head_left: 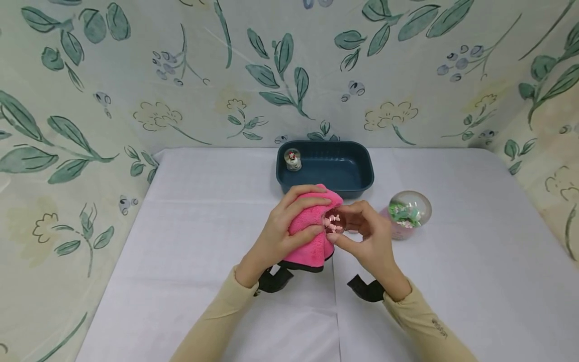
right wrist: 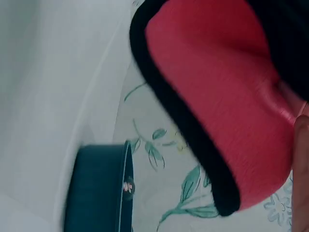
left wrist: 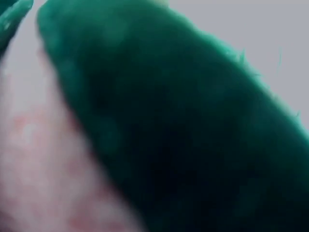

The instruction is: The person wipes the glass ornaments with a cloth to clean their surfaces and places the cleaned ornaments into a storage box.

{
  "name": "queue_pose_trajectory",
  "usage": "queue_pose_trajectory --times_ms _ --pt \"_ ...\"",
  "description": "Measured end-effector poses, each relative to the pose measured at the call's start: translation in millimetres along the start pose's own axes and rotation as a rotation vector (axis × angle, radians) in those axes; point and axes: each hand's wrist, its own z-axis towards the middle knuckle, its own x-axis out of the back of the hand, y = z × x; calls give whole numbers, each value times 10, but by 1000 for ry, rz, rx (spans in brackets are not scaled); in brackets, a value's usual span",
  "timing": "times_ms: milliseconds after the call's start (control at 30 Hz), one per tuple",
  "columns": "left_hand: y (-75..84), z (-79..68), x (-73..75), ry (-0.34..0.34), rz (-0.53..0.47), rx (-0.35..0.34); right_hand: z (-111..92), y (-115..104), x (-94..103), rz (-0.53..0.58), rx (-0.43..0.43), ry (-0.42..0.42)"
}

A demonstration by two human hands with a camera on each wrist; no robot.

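A pink plush cloth (head_left: pixel 312 226) with a black edge is gripped by my left hand (head_left: pixel 289 221), bunched around one side of a small snow globe (head_left: pixel 333 221) with pale pink figures inside. My right hand (head_left: pixel 368 234) pinches that globe from the right between thumb and fingers. In the right wrist view the cloth (right wrist: pixel 217 96) hangs with its dark border, and a fingertip (right wrist: pixel 300 159) shows at the right edge. Blurred dark green fuzzy fabric (left wrist: pixel 169 111) fills much of the left wrist view.
Behind the hands stands a dark blue rectangular tub (head_left: pixel 325 186), a small snow globe (head_left: pixel 292 160) in its left end. To the right, a larger snow globe (head_left: pixel 409 213) on a pink base stands near my right hand. White cloth (head_left: pixel 203 201) covers the table; a leaf-patterned curtain rises behind.
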Motion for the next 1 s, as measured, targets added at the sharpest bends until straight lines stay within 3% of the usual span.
queue_pose_trajectory --times_ms 133,200,300,433,600,733,867,1000 --pt "-20 -22 -10 2 1 9 -10 -99 -31 89 -240 30" --pt "-23 -33 -4 11 0 14 6 -132 -22 73 -261 0" --pt "-17 -31 25 35 -2 16 28 -124 6 -5 -161 -78" --pt "6 -13 75 48 -11 22 39 -53 18 -105 86 -132" --pt "28 -13 80 31 -9 21 66 7 30 -263 350 -101" --pt "44 -8 60 19 10 5 64 40 30 -285 426 -44" --pt "52 4 40 14 30 -25 33 49 -2 -217 373 3" --pt "42 9 18 2 52 -54 1 0 -47 -108 171 51"
